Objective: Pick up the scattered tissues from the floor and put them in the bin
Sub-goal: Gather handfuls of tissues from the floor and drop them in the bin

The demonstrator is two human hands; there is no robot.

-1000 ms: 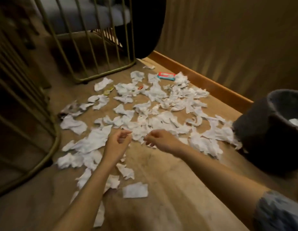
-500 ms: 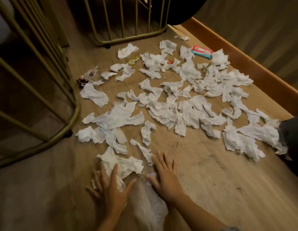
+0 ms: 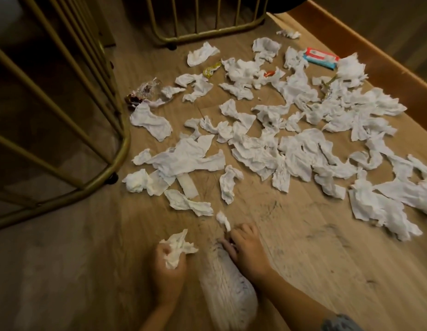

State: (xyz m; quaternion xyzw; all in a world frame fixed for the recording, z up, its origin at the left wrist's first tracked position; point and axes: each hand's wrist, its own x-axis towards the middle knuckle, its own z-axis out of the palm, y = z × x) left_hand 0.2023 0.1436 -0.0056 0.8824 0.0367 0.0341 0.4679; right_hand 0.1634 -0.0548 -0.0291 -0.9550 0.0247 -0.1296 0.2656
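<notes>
Tissues [image 3: 267,144] are spread across the wooden floor [image 3: 315,259] in too many overlapping pieces for an exact count; several dozen can be made out, most of them in the upper and right parts of the view. One small scrap [image 3: 223,219] is seen just ahead of the right hand [image 3: 247,249]. Two hands are counted. One crumpled wad [image 3: 178,247] is gripped in the left hand [image 3: 168,266], whose fingers are clenched around it, with the wad's top sticking out above the fist. The left forearm is extended forward from the bottom edge, the fist held low over the floor. The right hand is laid palm down, fingers curled and pressed at the front end of a blurred pale object [image 3: 228,283] lying between the two forearms; what this object is cannot be told, nor whether it is actually grasped. A patterned sleeve [image 3: 339,322] is seen at the right forearm.

One blue and red packet [image 3: 320,58] is found at the far right by the skirting [image 3: 365,46]. Three wrappers are counted: one yellow [image 3: 211,69], one small red [image 3: 269,73], one clear and crumpled [image 3: 148,89]. Two gold wire frames are seen, one at the left [image 3: 88,96] and one at the top [image 3: 207,32]. No bin is in view.
</notes>
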